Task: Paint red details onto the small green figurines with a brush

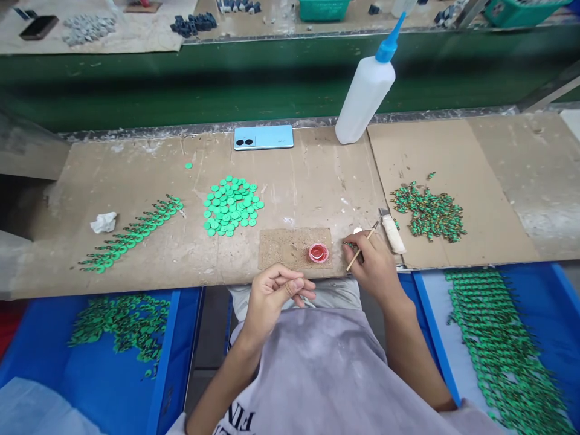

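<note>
My right hand (374, 263) is closed around a thin wooden stick (356, 258) that slants up between the fingers. Small dark green bits show by its fingertips. Just beside it lies a tool with a pale wrapped handle (393, 234) and a flat metal end. My left hand (281, 289) hovers at the table's front edge, thumb pressed to the fingers; whatever is in the pinch is hidden. Between the hands, a small cup of red liquid (318, 253) rests on a brown rectangular board (283, 248).
Green discs (232, 205) lie loose behind the board. A slanted row of discs with small figures (131, 235) is at left, a pile of small green-and-gold pieces (428, 211) at right. A bottle (365, 90) and phone (263, 138) stand behind; blue bins (104, 380) flank me.
</note>
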Motion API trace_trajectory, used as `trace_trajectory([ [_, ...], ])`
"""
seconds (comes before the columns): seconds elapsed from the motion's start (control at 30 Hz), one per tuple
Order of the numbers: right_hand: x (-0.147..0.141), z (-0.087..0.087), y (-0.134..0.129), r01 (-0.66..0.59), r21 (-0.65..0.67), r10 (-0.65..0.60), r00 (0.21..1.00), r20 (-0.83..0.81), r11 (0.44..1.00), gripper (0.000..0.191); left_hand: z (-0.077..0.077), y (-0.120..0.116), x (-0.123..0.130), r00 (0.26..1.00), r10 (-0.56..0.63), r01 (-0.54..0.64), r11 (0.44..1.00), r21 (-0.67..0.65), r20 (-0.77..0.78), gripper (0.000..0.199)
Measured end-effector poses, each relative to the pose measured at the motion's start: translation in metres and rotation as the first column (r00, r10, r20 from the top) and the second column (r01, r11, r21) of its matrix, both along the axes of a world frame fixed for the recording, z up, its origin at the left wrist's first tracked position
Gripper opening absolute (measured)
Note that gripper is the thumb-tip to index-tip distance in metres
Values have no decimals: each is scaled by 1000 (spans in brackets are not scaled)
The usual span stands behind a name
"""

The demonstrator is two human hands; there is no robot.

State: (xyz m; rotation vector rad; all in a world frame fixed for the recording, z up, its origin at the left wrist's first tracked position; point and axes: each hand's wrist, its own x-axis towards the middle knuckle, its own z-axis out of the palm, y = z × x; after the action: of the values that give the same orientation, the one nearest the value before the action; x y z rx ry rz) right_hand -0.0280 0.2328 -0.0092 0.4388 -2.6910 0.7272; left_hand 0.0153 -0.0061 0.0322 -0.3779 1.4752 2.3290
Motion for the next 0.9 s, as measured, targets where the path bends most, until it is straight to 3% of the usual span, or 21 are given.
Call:
trace_trajectory([
  [0.3,2,-3,2,-7,-96,8,1000,4,995,9,3,-1,0,998,-28,28,1000,7,59,45],
  [0.73,4,3,5,-31,-243,32,999,2,969,13,8,0,1,994,-104,104,995,-4,-15,40],
  [0.83,5,9,2,-24,-336,29,1000,11,942,12,9,1,4,995,-95,94,995,-30,-23,38],
  [0.9,8,16,-3,-34,-461,34,999,-7,887,11,8,1,6,995,-90,88,995,-48,-41,34],
])
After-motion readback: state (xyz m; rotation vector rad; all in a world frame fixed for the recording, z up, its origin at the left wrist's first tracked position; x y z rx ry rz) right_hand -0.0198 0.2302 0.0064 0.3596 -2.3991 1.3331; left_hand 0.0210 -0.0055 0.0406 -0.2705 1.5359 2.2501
